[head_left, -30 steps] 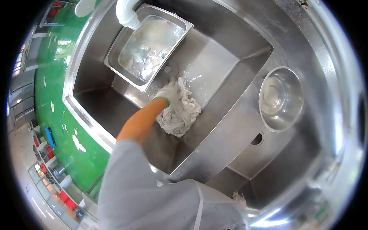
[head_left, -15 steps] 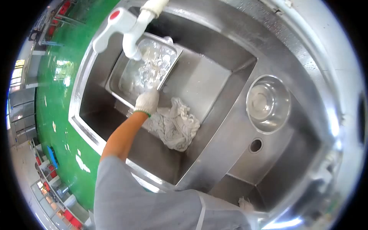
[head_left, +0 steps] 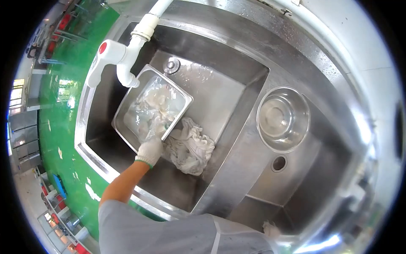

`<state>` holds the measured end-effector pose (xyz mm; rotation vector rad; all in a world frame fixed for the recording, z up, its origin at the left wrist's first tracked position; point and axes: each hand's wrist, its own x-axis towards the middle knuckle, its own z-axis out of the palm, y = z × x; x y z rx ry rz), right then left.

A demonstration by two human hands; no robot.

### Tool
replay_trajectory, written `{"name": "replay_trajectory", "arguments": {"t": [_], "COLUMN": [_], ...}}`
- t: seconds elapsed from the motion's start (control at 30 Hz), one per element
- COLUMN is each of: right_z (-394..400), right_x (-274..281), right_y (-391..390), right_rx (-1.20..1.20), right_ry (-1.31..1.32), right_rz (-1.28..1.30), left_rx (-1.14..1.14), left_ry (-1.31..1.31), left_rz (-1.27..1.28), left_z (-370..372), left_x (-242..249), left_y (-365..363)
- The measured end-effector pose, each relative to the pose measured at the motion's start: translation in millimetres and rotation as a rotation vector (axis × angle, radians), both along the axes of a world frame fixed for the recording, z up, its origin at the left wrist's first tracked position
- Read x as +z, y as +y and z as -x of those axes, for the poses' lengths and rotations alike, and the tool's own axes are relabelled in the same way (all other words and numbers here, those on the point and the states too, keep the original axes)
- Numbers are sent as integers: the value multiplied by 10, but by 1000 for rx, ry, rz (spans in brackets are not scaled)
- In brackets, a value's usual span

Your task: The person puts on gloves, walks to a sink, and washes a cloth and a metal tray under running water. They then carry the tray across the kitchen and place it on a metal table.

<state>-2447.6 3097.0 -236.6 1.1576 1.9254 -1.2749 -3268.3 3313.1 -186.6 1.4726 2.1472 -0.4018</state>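
My left hand [head_left: 150, 153], in a white knit glove with a green cuff edge, is closed on the near rim of a rectangular metal pan [head_left: 119, 116]. Rippling water [head_left: 158, 99] in the pan reflects light; pale shapes in it are hard to make out. A crumpled grey-white cloth [head_left: 190, 148] lies beside the hand on the sink floor. At the lower right a blurred whitish shape [head_left: 270, 229] shows at the sink edge, seemingly my gloved right hand; its fingers cannot be made out.
A white tap [head_left: 127, 67] with a red-dotted lever hangs over the pan's far left side. Behind the pan sits a round drain fitting [head_left: 171, 65]. A clear round bowl [head_left: 282, 119] stands in the right basin near a drain hole [head_left: 279, 163]. Green floor [head_left: 63, 127] lies left.
My left hand has drawn the pan toward me, out from beneath the tap, and the drain fitting behind it shows fully. The view has shifted slightly. Cloth and bowl stay about where they were.
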Motion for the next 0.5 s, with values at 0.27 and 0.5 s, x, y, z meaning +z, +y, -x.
{"name": "replay_trajectory", "arguments": {"t": [0.27,0.5], "right_z": [1228,1921], "right_x": [1038,1498], "right_y": [469,1002], "right_rx": [-316,-54], "right_ry": [-282,-275], "right_rz": [-131,-424], "left_rx": [-297,11], "left_ry": [-41,201], "left_rz": [-101,-86], "left_z": [-113,613], "left_x": [672,-620], "left_y": [1496,3270]}}
